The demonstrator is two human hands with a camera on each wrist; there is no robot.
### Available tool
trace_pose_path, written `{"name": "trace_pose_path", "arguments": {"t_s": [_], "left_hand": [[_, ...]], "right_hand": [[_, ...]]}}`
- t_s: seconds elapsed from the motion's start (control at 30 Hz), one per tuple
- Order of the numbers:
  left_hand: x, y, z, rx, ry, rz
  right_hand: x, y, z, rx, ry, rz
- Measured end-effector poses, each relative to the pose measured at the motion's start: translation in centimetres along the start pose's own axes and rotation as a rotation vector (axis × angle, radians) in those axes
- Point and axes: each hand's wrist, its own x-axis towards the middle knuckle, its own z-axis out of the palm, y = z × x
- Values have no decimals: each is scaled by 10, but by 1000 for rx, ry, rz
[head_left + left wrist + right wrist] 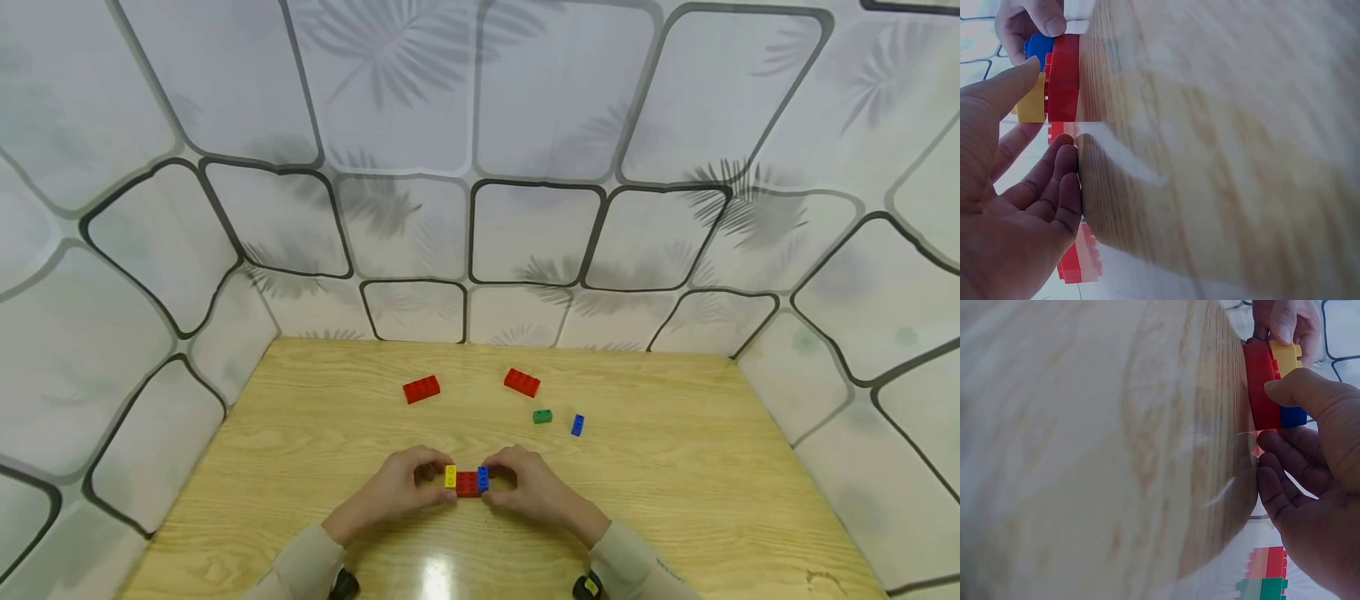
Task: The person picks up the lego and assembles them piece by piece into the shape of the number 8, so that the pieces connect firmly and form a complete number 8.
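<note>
A red brick (pixel 467 485) lies on the table in front of me, studs up. On its left end sits a yellow brick (pixel 450 477), and a blue brick (pixel 483 477) is on its right end. With thumb and index finger, my left hand (pixel 393 487) pinches the yellow brick; its other fingers curl near the tabletop in the left wrist view. From the other side, my right hand (pixel 534 487) pinches the blue end. The right thumb (pixel 1291 387) lies across the red and blue bricks in the right wrist view.
Two more red bricks, one at back left (pixel 422 389) and one at back right (pixel 522 382), lie on the wooden table (pixel 315 417). A small green brick (pixel 542 416) and a small blue brick (pixel 577 425) are nearer, to the right. Patterned walls (pixel 540 233) stand around the table.
</note>
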Motion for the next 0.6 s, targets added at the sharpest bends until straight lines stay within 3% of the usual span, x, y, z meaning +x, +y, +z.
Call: {"name": "trace_pose_path", "arguments": {"t_s": [0.6], "left_hand": [[2, 2, 1, 18, 10, -37]], "right_hand": [[1, -3, -1, 6, -9, 19]]}}
